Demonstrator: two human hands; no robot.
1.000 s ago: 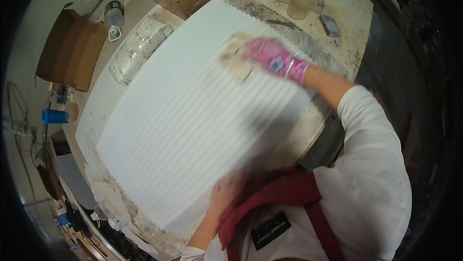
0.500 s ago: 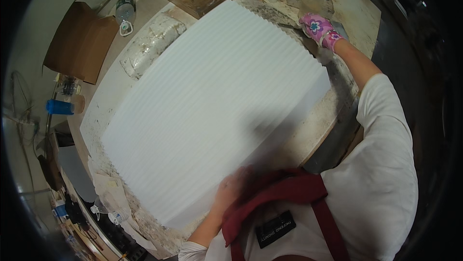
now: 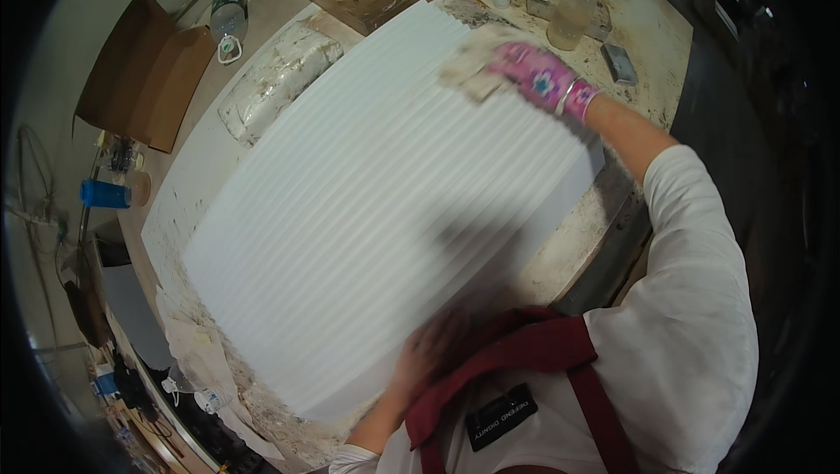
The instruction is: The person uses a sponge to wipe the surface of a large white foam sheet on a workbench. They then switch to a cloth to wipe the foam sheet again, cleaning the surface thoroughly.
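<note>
A large white block with a ribbed top (image 3: 350,220) lies across the work table. In a pink flowered glove, my right hand (image 3: 538,76) is closed on a pale, crumpled rag (image 3: 472,61). That rag lies against the ribs near the block's far right corner and is blurred by motion. My bare left hand (image 3: 427,350) rests at the near edge of the block, its fingers stretched out and partly in shadow.
A yellowish bottle (image 3: 576,10) and a small grey block (image 3: 619,64) stand right of my gloved hand. Behind the ribbed block are a cardboard box (image 3: 372,3) and a wrapped bundle (image 3: 278,80). A blue cup (image 3: 105,194) sits on the left.
My right hand has come left from beside the bottle onto the ribbed top, with the rag now plainly visible in it. My left hand stays at the near edge.
</note>
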